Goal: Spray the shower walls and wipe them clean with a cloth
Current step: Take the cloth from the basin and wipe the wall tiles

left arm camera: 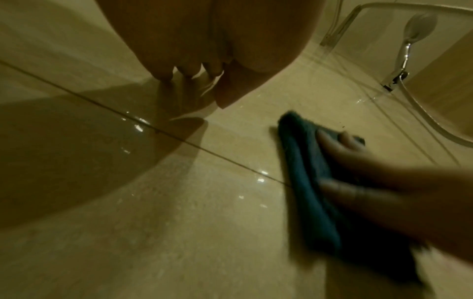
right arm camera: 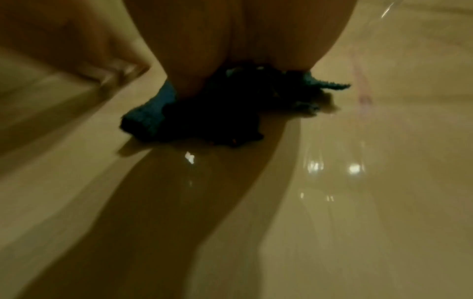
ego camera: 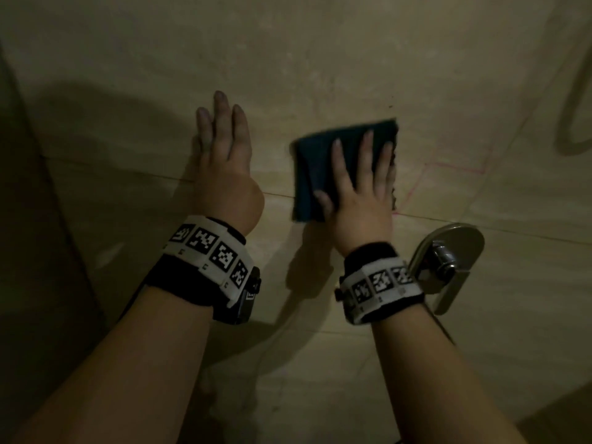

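A folded dark blue cloth (ego camera: 315, 161) lies flat against the beige tiled shower wall (ego camera: 320, 59). My right hand (ego camera: 362, 177) presses it to the wall with straight, spread fingers; the same cloth (left arm camera: 304, 182) and hand (left arm camera: 371, 182) show in the left wrist view, and the cloth (right arm camera: 153, 113) bunches under the palm in the right wrist view. My left hand (ego camera: 224, 145) rests flat on the bare wall to the left of the cloth, fingers straight, holding nothing. No spray bottle is in view.
A chrome mixer handle with its plate (ego camera: 448, 264) juts from the wall just below right of my right wrist. A shower head (left arm camera: 419, 26) and its hose (left arm camera: 435, 123) hang further right. The wall (right arm camera: 358, 182) looks wet and glossy. A darker wall (ego camera: 28, 251) meets it at the left.
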A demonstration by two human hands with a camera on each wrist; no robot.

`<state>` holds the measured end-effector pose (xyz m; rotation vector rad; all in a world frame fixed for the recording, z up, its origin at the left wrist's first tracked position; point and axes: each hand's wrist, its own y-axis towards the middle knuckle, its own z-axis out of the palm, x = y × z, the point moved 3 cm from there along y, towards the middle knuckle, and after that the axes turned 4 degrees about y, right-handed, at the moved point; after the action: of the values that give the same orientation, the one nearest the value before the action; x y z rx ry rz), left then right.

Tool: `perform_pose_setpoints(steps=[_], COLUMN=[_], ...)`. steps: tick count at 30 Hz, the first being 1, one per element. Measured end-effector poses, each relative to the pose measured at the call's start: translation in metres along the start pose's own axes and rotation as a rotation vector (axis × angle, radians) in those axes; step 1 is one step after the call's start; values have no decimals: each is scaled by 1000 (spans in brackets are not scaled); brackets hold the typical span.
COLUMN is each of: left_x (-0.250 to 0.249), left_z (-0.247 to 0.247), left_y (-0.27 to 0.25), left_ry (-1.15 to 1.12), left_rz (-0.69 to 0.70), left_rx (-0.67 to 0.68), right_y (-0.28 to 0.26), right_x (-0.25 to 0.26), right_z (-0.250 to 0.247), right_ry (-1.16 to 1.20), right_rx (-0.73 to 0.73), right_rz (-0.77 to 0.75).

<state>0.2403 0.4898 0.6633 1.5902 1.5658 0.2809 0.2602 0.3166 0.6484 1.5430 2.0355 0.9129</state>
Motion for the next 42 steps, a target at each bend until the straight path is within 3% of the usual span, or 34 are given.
perform_pose_setpoints(steps=[4, 8, 13, 21, 28, 42], left_x=[-10, -30, -44, -50, -65, -99], left_z=[5, 11, 20, 34, 42, 55], left_y=[0, -3, -5, -15, -24, -15], left_ry=[62, 72, 77, 35, 62, 62], left_rz=[-23, 16, 38, -1, 27, 16], left_rx=[-25, -34, -18, -64, -30, -77], right_y=[47, 57, 36, -39, -43, 34], right_x=[-15, -21, -30, -64, -71, -115], right_z=[-50, -59, -40, 14, 15, -74], right_ry=[-52, -84, 10, 65, 94, 90], right_rx=[-99, -145, -190, -59, -40, -188], right_rz=[-15, -54, -12, 79, 66, 121])
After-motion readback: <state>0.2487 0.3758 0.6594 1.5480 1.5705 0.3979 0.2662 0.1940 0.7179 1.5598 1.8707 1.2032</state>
